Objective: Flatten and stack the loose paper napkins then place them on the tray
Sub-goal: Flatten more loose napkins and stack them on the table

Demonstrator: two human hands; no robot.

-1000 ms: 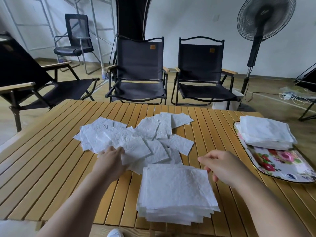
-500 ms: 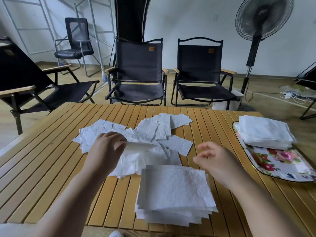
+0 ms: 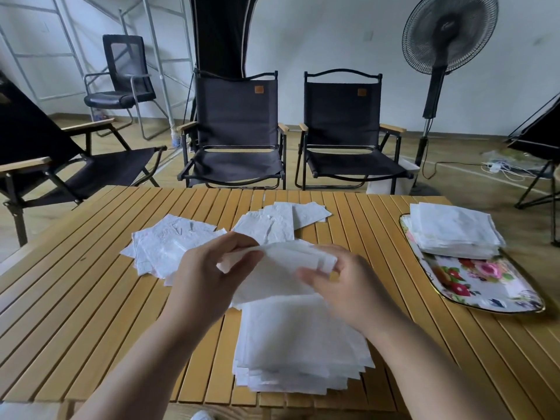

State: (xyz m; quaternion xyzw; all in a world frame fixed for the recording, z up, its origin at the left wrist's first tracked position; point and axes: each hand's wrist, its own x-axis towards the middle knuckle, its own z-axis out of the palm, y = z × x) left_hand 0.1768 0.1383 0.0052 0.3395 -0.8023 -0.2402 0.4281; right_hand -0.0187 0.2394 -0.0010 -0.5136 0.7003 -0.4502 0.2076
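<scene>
A white paper napkin (image 3: pixel 281 268) hangs in the air between my hands above the table. My left hand (image 3: pixel 206 271) pinches its left edge and my right hand (image 3: pixel 342 283) grips its right edge. Directly below, a thick napkin stack (image 3: pixel 300 347) lies near the table's front edge. Loose crumpled napkins (image 3: pixel 169 241) are spread over the middle of the table behind my hands. At the right, the floral tray (image 3: pixel 485 286) carries another neat napkin stack (image 3: pixel 454 234) on its far end.
The slatted wooden table (image 3: pixel 75 298) fills the foreground. Two black folding chairs (image 3: pixel 239 128) stand behind it, a further chair (image 3: pixel 36 165) at the left. A standing fan (image 3: pixel 448 47) and floor cables are at the back right.
My left hand lifted a napkin off the loose pile and carried it right. My right hand came in and took hold of its other edge above the near stack.
</scene>
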